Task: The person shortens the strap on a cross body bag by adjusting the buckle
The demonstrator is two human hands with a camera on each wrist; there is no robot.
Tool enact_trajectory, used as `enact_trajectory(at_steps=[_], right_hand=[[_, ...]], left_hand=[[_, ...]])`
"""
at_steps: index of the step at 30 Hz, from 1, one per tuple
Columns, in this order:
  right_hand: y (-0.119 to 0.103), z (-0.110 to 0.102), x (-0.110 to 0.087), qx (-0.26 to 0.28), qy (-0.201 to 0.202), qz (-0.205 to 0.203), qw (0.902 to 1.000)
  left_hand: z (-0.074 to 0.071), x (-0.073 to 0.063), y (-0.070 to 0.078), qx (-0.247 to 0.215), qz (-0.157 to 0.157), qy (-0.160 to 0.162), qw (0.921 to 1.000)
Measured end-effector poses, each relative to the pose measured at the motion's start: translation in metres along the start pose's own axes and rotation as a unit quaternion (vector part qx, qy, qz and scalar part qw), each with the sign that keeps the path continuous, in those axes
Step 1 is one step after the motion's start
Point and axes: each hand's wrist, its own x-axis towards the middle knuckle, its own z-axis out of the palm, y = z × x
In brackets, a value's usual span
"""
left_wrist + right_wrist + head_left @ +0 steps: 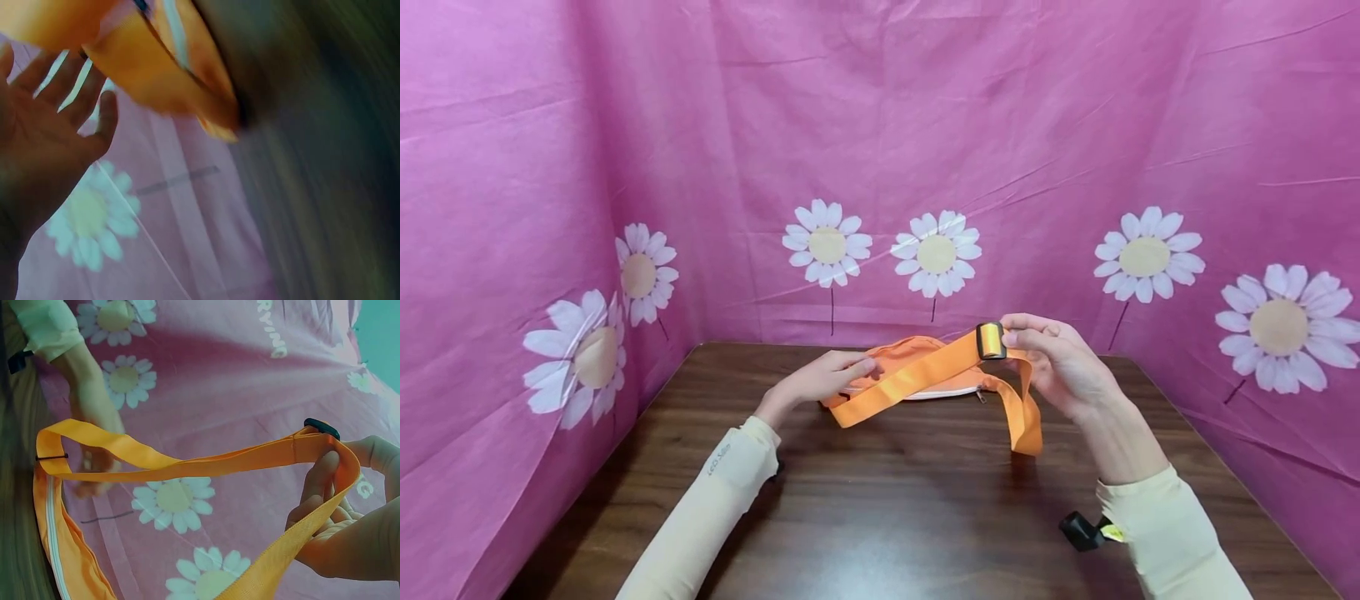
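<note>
Remotely, I find the orange bag (895, 357) near the tabletop's (880, 508) far edge. Its strap (910, 383) is threaded but raised in loops; I judge handling partway, settling it outstanding. My left hand (820, 379), fingers extended, is at the bag, contact unconfirmed; my right hand (1071, 367) pinches the strap beside the black slider (322, 428).

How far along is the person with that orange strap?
Done: the strap already runs through the black buckle. In hand: the right hand holds the strap near the buckle, while the left hand is at the bag. Left, perhaps: tightening or tidying the strap, because it hangs in loose loops.
</note>
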Motion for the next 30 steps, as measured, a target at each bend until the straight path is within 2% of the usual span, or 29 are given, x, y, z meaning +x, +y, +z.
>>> enact_trajectory(at_steps=[2, 4, 7, 11, 15, 19, 26, 30], right_hand=[[0.001, -0.005, 0.001, 0.015, 0.003, -0.004, 0.9999], [0.001, -0.011, 0.002, 0.034, 0.009, -0.008, 0.9993], [0.001, -0.019, 0.003, 0.056, 0.024, -0.005, 0.9981], [-0.001, -0.024, 0.004, 0.054, 0.046, 0.003, 0.9975], [-0.004, -0.024, 0.004, 0.036, 0.053, 0.003, 0.998], [-0.007, -0.025, 0.001, 0.026, 0.057, -0.015, 0.9979], [-0.012, -0.027, -0.004, 0.016, 0.052, -0.042, 0.9977], [-0.015, -0.028, -0.005, -0.016, 0.06, -0.041, 0.9972]], left_hand=[[-0.007, -0.007, -0.011, -0.003, -0.028, -0.03, 0.9992], [-0.012, -0.013, -0.019, 0.022, -0.033, -0.051, 0.9979], [-0.019, -0.02, -0.027, 0.064, -0.026, -0.082, 0.9943], [-0.024, -0.023, -0.033, 0.071, -0.02, -0.111, 0.9911], [-0.028, -0.024, -0.036, 0.072, 0.0, -0.099, 0.9924], [-0.033, -0.026, -0.039, 0.096, 0.014, -0.078, 0.9922], [-0.04, -0.034, -0.044, 0.113, 0.003, -0.02, 0.9934], [-0.042, -0.036, -0.045, 0.111, -0.011, 0.002, 0.9938]])
